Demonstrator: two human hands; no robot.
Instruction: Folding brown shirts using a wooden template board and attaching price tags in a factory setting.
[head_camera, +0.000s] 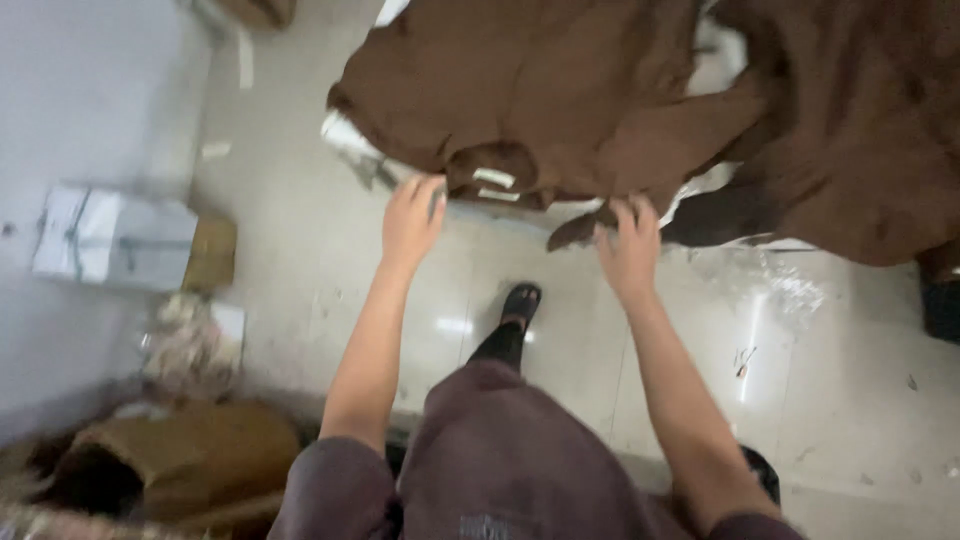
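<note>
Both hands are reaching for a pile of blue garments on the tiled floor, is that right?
Not quite. The garments are brown, not blue. The head view shows the left hand and the right hand at the edge of the brown pile over the tiled floor.

garment workroom | brown fabric heap (600, 90) | cardboard boxes (115, 240) | tiled floor (840, 380)

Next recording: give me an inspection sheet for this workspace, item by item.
Surface: pale tiled floor, scuffed and glossy.
Job's things: brown garment spread out, pale label near its collar.
Clutter: grey box at the wall, tan bag, crumpled wrapping.
Grips: left hand at the garment's edge; right hand on a brown fold; whether either is shut cannot be told.
Cables: nothing seen.
Surroundings: white wall on the left, person's sandalled foot on the floor.
</note>
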